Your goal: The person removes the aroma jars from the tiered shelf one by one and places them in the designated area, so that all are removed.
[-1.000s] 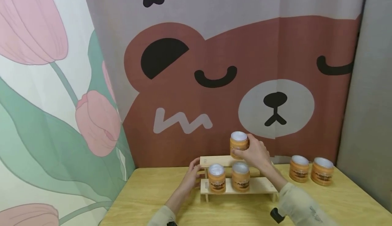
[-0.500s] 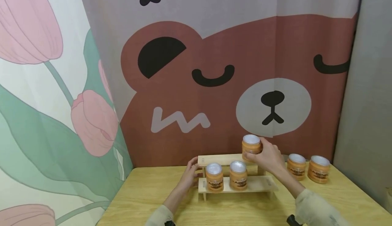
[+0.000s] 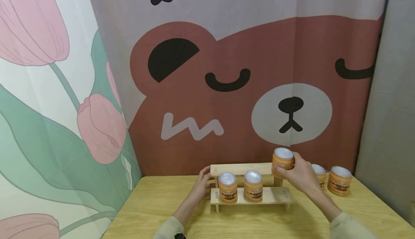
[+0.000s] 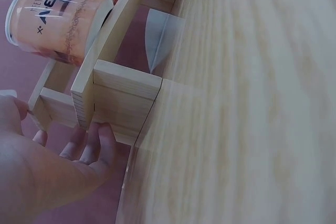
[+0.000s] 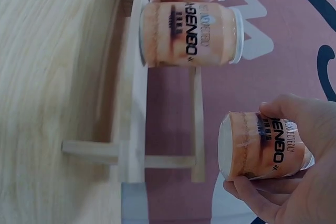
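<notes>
My right hand grips an orange can with a silvery lid and dark lettering, thumb and fingers around its side. In the right wrist view the held can is upright, its base a small gap above the upper tier of a two-tier wooden stand, by its right end. Two like cans, a left one and a right one, stand on the lower tier. At the stand's left end, my left hand touches the wood with spread, slightly bent fingers.
Two more orange cans stand on the wooden table to the right, one in full view and the other partly behind my right hand. A curtain with a bear print hangs behind the table.
My right hand has carried the can rightward along the upper tier, from above its middle to its right end, and slightly lower. My left hand stays at the stand's left end.
</notes>
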Tool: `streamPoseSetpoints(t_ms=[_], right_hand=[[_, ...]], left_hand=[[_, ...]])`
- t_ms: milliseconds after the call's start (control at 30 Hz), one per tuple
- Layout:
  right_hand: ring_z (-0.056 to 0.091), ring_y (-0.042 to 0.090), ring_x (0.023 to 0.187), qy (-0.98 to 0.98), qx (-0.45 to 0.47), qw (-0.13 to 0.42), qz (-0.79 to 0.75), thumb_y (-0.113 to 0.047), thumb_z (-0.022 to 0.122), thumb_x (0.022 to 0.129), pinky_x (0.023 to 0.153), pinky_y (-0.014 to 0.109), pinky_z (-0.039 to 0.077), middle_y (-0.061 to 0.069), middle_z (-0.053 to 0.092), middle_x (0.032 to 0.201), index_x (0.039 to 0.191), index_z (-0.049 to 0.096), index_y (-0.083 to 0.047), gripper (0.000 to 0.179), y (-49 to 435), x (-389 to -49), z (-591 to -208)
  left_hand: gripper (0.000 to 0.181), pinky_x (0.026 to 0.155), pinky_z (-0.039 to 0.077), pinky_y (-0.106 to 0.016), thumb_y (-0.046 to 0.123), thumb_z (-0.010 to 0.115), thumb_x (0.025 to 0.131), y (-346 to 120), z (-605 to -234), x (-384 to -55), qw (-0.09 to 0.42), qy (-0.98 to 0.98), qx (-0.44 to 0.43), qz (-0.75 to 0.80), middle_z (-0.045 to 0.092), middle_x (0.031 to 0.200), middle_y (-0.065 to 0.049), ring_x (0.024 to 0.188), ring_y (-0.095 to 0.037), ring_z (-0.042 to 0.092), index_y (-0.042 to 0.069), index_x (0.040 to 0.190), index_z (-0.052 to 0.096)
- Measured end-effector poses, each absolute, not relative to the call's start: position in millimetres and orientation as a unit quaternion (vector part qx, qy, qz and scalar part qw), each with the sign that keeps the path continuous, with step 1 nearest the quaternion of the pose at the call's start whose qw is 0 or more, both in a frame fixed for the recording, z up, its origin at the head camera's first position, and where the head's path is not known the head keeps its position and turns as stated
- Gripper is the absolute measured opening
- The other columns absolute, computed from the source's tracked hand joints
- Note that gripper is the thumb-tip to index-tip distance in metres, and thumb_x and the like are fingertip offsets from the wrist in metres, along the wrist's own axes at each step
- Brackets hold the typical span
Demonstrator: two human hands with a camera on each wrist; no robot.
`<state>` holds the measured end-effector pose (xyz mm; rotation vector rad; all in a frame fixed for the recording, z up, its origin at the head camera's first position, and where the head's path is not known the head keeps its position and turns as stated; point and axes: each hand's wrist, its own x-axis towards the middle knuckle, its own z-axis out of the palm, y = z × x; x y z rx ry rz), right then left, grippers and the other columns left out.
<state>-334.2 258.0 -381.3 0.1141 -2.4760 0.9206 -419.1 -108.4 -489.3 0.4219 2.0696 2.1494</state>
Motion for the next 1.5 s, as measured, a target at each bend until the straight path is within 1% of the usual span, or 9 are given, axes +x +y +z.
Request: streamPoseSetpoints(t_ms=[167, 400, 567, 767, 1000, 1133, 1233, 1400, 1500], right_hand=[[0.065, 0.043, 0.095, -0.91, 0.032, 0.245, 0.334, -0.052, 0.08, 0.086, 0.066, 0.051, 0.052, 0.032, 0.063, 0.114, 0.14, 0.041, 0.013, 0.093, 268.0, -331.5, -390.3], [0.065, 0.043, 0.091, -0.907, -0.002, 0.239, 0.346, -0.055, 0.076, 0.087, 0.064, 0.051, 0.052, 0.036, 0.06, 0.115, 0.145, 0.032, 0.015, 0.101, 283.3, -327.9, -404.6], [0.065, 0.042, 0.091, -0.902, -0.012, 0.25, 0.35, -0.055, 0.077, 0.087, 0.065, 0.05, 0.052, 0.036, 0.059, 0.115, 0.144, 0.033, 0.017, 0.101, 290.7, -326.0, -409.2], [0.063, 0.047, 0.093, -0.9, -0.025, 0.27, 0.34, -0.054, 0.079, 0.085, 0.067, 0.055, 0.051, 0.038, 0.057, 0.115, 0.14, 0.037, 0.019, 0.1, 297.7, -323.6, -410.7], [0.063, 0.047, 0.094, -0.907, -0.05, 0.247, 0.338, -0.057, 0.077, 0.085, 0.067, 0.054, 0.05, 0.038, 0.059, 0.115, 0.142, 0.036, 0.017, 0.102, 307.8, -320.9, -416.1], [0.062, 0.049, 0.095, -0.91, -0.042, 0.244, 0.332, -0.053, 0.079, 0.086, 0.068, 0.056, 0.05, 0.039, 0.058, 0.114, 0.14, 0.035, 0.02, 0.101, 315.7, -321.5, -421.6], [0.061, 0.05, 0.097, -0.911, -0.031, 0.243, 0.331, -0.048, 0.08, 0.086, 0.072, 0.058, 0.049, 0.04, 0.057, 0.115, 0.14, 0.034, 0.021, 0.099, 322.1, -322.8, -427.2], [0.06, 0.052, 0.1, -0.914, -0.017, 0.245, 0.323, -0.04, 0.083, 0.085, 0.077, 0.061, 0.048, 0.038, 0.058, 0.115, 0.139, 0.037, 0.018, 0.092, 333.7, -325.3, -438.8], [0.06, 0.051, 0.099, -0.915, -0.012, 0.246, 0.32, -0.037, 0.086, 0.083, 0.076, 0.061, 0.048, 0.036, 0.059, 0.111, 0.135, 0.041, 0.017, 0.088, 340.2, -326.2, -445.7]], left_hand=[[0.056, 0.088, 0.051, -0.052, 0.046, 0.042, 0.109, -109.2, -489.8, -419.7, 0.063, 0.686, 0.136, 0.712, 0.046, 0.141, -0.013, 0.12, -0.034, 0.057, 0.029, 0.16, 0.028], [0.056, 0.086, 0.052, -0.051, 0.045, 0.043, 0.109, -107.8, -488.1, -418.2, 0.062, 0.684, 0.134, 0.714, 0.047, 0.139, -0.013, 0.117, -0.033, 0.058, 0.026, 0.16, 0.029], [0.056, 0.087, 0.051, -0.051, 0.045, 0.043, 0.109, -107.2, -487.3, -418.1, 0.06, 0.685, 0.131, 0.714, 0.046, 0.141, -0.013, 0.118, -0.033, 0.058, 0.027, 0.16, 0.029], [0.056, 0.088, 0.051, -0.051, 0.045, 0.043, 0.109, -107.5, -487.3, -416.9, 0.061, 0.684, 0.135, 0.715, 0.046, 0.14, -0.014, 0.118, -0.034, 0.058, 0.027, 0.16, 0.028], [0.056, 0.088, 0.051, -0.052, 0.046, 0.043, 0.109, -108.0, -488.8, -418.5, 0.059, 0.686, 0.133, 0.713, 0.041, 0.146, -0.016, 0.116, -0.034, 0.058, 0.027, 0.16, 0.029], [0.056, 0.088, 0.051, -0.051, 0.047, 0.044, 0.108, -107.6, -488.9, -419.4, 0.057, 0.69, 0.129, 0.71, 0.04, 0.147, -0.015, 0.117, -0.033, 0.057, 0.029, 0.159, 0.03], [0.056, 0.088, 0.051, -0.051, 0.047, 0.043, 0.108, -107.6, -488.8, -419.0, 0.056, 0.69, 0.132, 0.71, 0.041, 0.146, -0.016, 0.117, -0.034, 0.057, 0.028, 0.159, 0.03], [0.057, 0.088, 0.051, -0.052, 0.047, 0.043, 0.109, -107.1, -488.1, -417.5, 0.058, 0.69, 0.133, 0.709, 0.041, 0.146, -0.016, 0.118, -0.034, 0.057, 0.026, 0.16, 0.029], [0.058, 0.087, 0.051, -0.052, 0.048, 0.043, 0.108, -106.7, -487.2, -417.0, 0.058, 0.689, 0.13, 0.711, 0.041, 0.147, -0.016, 0.118, -0.034, 0.057, 0.026, 0.16, 0.028]])
